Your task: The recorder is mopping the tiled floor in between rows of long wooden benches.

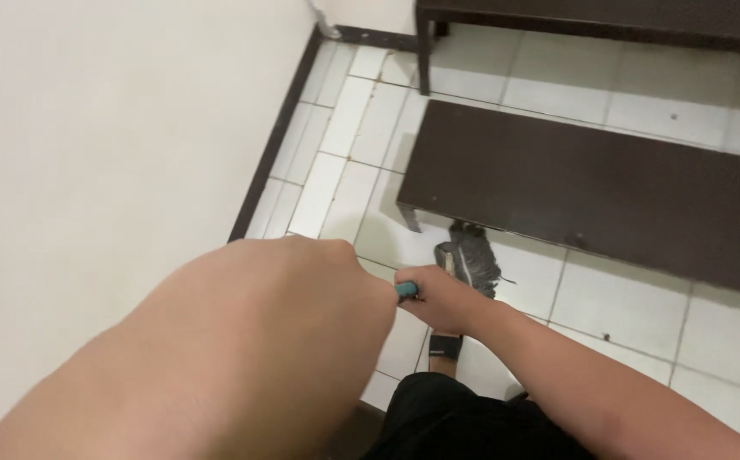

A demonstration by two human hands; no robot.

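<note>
My left hand (302, 290) is close to the camera and fisted around the upper end of a mop handle (407, 292), of which only a short teal piece shows. My right hand (442, 298) grips the same handle just below it. The grey stringy mop head (472, 255) lies on the white tiled floor (608, 298), at the near edge of a low dark brown bench (591, 183) and partly tucked under it. Most of the handle is hidden behind my hands.
A cream wall (106, 145) with a dark baseboard (272, 145) runs along the left. A second dark bench (591, 17) stands farther back. My foot in a black sandal (445, 347) and black shorts (455, 422) show below my hands.
</note>
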